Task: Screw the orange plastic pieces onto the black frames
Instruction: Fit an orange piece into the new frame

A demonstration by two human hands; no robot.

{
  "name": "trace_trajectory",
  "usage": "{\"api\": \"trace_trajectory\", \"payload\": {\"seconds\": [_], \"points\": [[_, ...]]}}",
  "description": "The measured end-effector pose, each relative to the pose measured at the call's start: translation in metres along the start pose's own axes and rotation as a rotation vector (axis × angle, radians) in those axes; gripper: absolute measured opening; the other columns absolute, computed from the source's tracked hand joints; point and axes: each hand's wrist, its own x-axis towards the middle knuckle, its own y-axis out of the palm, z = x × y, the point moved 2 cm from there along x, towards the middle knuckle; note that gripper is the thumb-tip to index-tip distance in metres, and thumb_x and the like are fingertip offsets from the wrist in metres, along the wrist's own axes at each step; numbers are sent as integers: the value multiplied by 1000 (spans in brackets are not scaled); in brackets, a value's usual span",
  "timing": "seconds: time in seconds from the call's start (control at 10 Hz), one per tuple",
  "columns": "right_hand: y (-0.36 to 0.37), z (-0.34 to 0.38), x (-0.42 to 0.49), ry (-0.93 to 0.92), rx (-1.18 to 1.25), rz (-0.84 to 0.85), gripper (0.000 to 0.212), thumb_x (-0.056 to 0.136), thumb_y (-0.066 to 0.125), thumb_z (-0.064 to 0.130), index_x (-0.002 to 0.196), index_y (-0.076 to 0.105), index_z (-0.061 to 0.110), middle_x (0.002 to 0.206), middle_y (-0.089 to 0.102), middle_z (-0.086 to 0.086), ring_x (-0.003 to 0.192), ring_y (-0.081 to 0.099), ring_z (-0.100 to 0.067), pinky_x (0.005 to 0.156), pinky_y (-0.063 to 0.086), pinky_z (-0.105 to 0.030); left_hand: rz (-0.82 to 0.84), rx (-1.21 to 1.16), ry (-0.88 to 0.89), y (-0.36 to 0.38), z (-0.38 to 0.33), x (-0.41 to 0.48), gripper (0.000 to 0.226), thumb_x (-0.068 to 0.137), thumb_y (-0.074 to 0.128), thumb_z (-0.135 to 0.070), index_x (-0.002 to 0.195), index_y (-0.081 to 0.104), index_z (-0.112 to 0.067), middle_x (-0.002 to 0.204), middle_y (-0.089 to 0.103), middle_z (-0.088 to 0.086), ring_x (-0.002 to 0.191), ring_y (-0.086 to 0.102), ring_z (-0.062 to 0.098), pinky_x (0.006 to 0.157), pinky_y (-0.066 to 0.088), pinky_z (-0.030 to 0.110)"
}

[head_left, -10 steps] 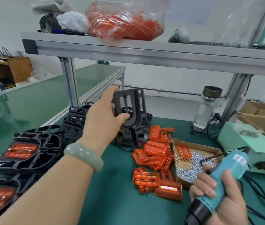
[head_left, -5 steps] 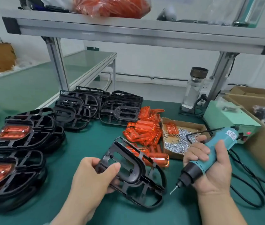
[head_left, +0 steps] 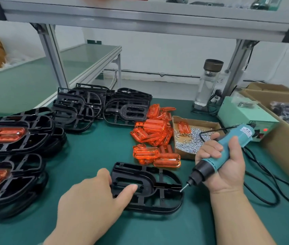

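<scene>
Green mat [head_left: 96, 152] across the bench; flat on it, up front, black frame [head_left: 150, 186]; resting on its left end, left hand [head_left: 90, 200], thumb and forefinger straight, spread; wrapped tight round teal screwdriver [head_left: 242, 134], right hand [head_left: 228, 170], bit tip at frame's right edge; just behind, heaped orange pieces [head_left: 154, 131].

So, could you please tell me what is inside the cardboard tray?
Loose silver screws lie in the cardboard tray, with one orange plastic piece lying on them. The right hand and screwdriver cover its near right corner.
</scene>
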Motion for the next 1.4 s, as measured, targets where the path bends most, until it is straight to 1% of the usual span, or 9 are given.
{"api": "trace_trajectory", "payload": {"seconds": [0.3,0.6,0.7,0.8,0.9,1.0,1.1,1.2,1.4], "points": [[0,2,1,-14,-7,7,28,87,49,47,91,53,20,58,44,13,45,45,0,51,44,-13,-9,273,192,8,-16,2,76,54,-5,-88,78,39,-30,56,45,-9,55,42,11,44,27,24],[0,0,1,-2,7,20,30,90,46,48,92,53,20,58,45,12,45,46,0,51,44,-14,25,230,220,11,-26,11,76,54,2,-90,74,41,-27,61,49,-10,60,46,14,49,32,26],[-2,-1,2,11,13,18,30,89,47,48,92,53,19,58,45,12,45,46,0,50,45,-15,-4,127,185,3,-23,20,73,58,11,-90,71,46,-27,61,52,-9,63,51,14,50,34,26],[-2,-1,3,27,-1,35,30,83,63,45,92,53,18,58,46,12,45,47,0,51,46,-16,-72,-77,194,0,-24,45,42,78,40,-71,69,49,-31,63,56,-11,69,55,15,55,39,27],[0,-1,3,50,14,84,54,56,92,35,91,56,16,59,46,10,45,47,-2,50,47,-18,-47,-286,277,2,-35,74,12,86,58,-42,78,62,-34,75,63,-13,80,61,16,71,46,27],[1,-2,3,57,0,87,61,46,96,32,91,57,17,59,46,10,44,47,-2,49,46,-17,10,-281,320,11,-49,96,25,88,61,-34,111,68,-25,102,61,-5,97,60,17,81,40,23],[2,-5,4,70,3,67,63,42,98,31,89,58,17,58,45,10,44,46,-2,48,47,-18,121,-226,364,18,-57,109,37,87,63,-35,122,63,-23,121,57,0,112,56,21,92,42,29],[2,-6,4,72,-2,53,64,41,98,31,89,58,16,59,44,10,44,45,-2,48,47,-18,176,-179,393,17,-62,113,24,85,65,-37,106,69,-28,103,59,-2,96,59,21,81,46,30],[2,-8,3,89,3,52,65,41,98,31,89,58,16,58,44,10,44,46,-3,47,47,-18,78,-201,411,17,-60,108,26,84,65,-36,109,67,-31,99,56,-5,96,58,19,85,46,31]]}}
